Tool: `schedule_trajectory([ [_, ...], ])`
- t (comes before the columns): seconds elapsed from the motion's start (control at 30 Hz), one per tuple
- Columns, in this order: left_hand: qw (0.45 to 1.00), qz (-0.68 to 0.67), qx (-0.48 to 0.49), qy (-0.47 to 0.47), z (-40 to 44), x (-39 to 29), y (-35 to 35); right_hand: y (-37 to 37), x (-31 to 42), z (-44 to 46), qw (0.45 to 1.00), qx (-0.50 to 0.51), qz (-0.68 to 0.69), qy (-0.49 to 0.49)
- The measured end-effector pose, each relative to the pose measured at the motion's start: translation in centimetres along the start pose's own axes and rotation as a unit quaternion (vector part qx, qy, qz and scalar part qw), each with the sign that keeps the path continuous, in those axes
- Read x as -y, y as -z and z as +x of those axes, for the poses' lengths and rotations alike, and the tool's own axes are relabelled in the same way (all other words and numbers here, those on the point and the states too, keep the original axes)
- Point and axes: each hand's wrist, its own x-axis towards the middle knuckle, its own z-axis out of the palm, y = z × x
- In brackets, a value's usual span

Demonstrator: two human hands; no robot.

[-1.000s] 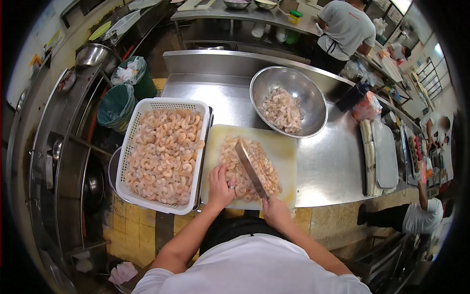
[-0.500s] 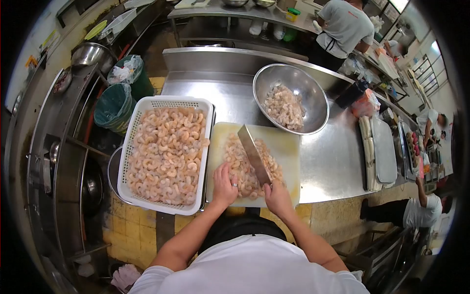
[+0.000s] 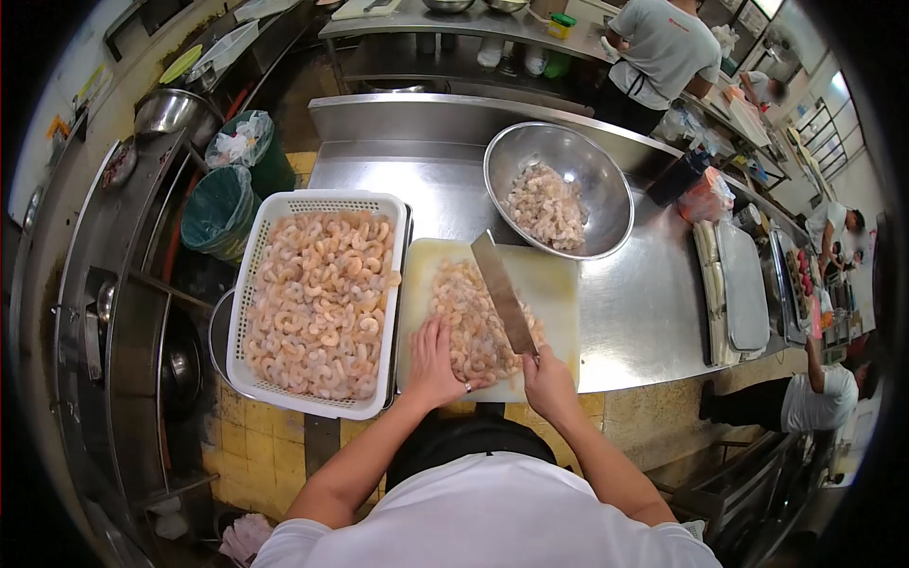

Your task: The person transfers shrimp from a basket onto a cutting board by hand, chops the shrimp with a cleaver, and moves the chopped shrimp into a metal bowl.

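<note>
My right hand (image 3: 549, 383) is closed on the handle of a wide-bladed knife (image 3: 505, 295), whose blade slants up and left across a pile of shrimp pieces (image 3: 464, 312). The pile lies on a whitish cutting board (image 3: 563, 284). At the pile's left and lower edge, my left hand (image 3: 437, 367) rests with its fingers apart, a ring on one finger. Left of the board, a white perforated basket (image 3: 396, 213) holds many whole peeled shrimp (image 3: 322, 293). Behind the board, a steel bowl (image 3: 614, 213) contains more shrimp (image 3: 547, 205).
Green lined bins (image 3: 220, 216) stand left of the steel table (image 3: 625, 355). On its right are a grey tray (image 3: 743, 289), a dark bottle (image 3: 679, 178) and a plastic bag (image 3: 708, 197). One person (image 3: 663, 47) stands beyond the table; others are at the right.
The knife has shifted a little right and away from me, over the pile. My left hand has spread, its thumb side reaching along the near edge of the pieces.
</note>
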Motion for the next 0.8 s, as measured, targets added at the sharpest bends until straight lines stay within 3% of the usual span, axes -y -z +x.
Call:
schedule_trajectory([
  [0.07,0.997,0.05,0.058,0.002,-0.6,0.3,0.5,0.9,0.0,-1.0,0.999,0.022,-0.013,-0.025],
  [0.13,0.997,0.06,0.042,-0.002,-0.9,0.7,-0.2,-0.4,-2.2,-1.8,0.995,0.059,-0.063,-0.05],
  [0.23,0.997,0.071,0.006,-0.006,-0.8,1.3,-1.9,-1.9,-2.8,0.9,0.999,0.019,-0.043,-0.026],
  [0.37,0.996,0.085,-0.027,0.02,-0.2,1.1,-3.2,-1.2,-2.3,2.1,0.999,0.033,0.027,0.012],
  [0.53,0.995,0.061,0.008,0.075,0.1,-0.5,-2.4,1.0,-1.8,-0.6,0.991,0.053,0.125,0.005],
  [0.67,0.998,-0.053,0.031,0.023,-0.5,0.5,0.9,2.9,1.5,-2.5,0.993,0.055,0.098,-0.016],
  [0.8,0.998,-0.064,-0.017,0.01,-1.5,2.5,-1.6,-2.9,0.1,-1.6,0.998,0.056,0.0,-0.009],
])
